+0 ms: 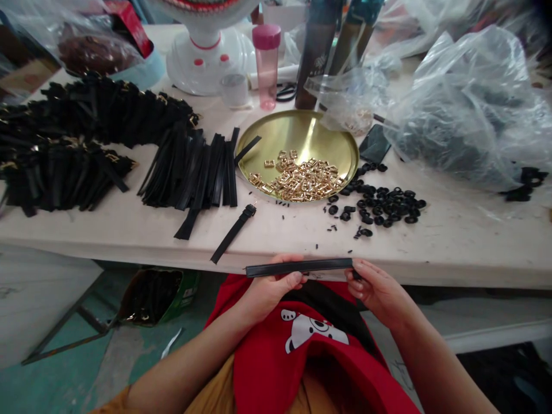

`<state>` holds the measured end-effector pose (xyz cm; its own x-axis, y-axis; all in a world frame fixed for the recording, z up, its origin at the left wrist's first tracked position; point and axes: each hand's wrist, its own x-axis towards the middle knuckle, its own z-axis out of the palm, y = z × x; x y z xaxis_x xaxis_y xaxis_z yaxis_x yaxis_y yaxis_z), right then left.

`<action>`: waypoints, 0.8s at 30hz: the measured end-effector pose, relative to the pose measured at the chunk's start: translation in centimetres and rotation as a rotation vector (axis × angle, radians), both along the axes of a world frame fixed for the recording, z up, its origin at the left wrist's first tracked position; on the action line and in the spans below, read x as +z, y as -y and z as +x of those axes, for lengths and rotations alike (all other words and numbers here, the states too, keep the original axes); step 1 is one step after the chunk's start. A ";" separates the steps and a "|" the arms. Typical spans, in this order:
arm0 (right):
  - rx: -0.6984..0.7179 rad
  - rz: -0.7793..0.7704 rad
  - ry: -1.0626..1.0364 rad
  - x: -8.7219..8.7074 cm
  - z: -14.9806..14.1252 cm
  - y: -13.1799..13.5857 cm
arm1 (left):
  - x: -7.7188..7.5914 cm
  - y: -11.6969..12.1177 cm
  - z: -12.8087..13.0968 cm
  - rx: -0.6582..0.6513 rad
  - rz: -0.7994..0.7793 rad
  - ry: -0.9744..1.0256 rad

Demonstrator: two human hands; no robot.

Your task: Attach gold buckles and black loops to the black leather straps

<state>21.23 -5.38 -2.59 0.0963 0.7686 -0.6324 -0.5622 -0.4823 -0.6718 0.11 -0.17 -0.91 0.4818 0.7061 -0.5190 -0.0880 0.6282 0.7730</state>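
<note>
A black strap (319, 265) is stretched level between my two hands just off the table's front edge. My left hand (276, 287) grips it left of its middle, thumb on the near side. With thumb and fingers my right hand (374, 283) pinches the strap's right end; a small black piece shows at those fingertips, too hidden to name. On the table a finished-looking strap with a buckle (233, 233) lies alone. Gold buckles (306, 178) are heaped in a round gold tray (263, 127), and black loops (383, 204) are scattered right of it.
Loose black straps (190, 167) and buckled bundles (56, 178) cover the table's left side. Behind the tray stand a pink bottle (266, 69), dark bottles (317, 57) and a white fan base (207, 63). A clear plastic bag (470, 115) fills the right. A bin (153, 296) stands below.
</note>
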 end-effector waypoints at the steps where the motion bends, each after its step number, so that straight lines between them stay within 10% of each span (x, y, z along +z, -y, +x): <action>1: -0.006 -0.003 0.007 0.0 0.1 0.1 | -0.2 0.0 0.1 0.007 -0.028 0.010; 24: 0.004 -0.069 0.100 -1.1 0.7 0.4 | -1.5 -0.3 0.3 -0.011 -0.219 0.169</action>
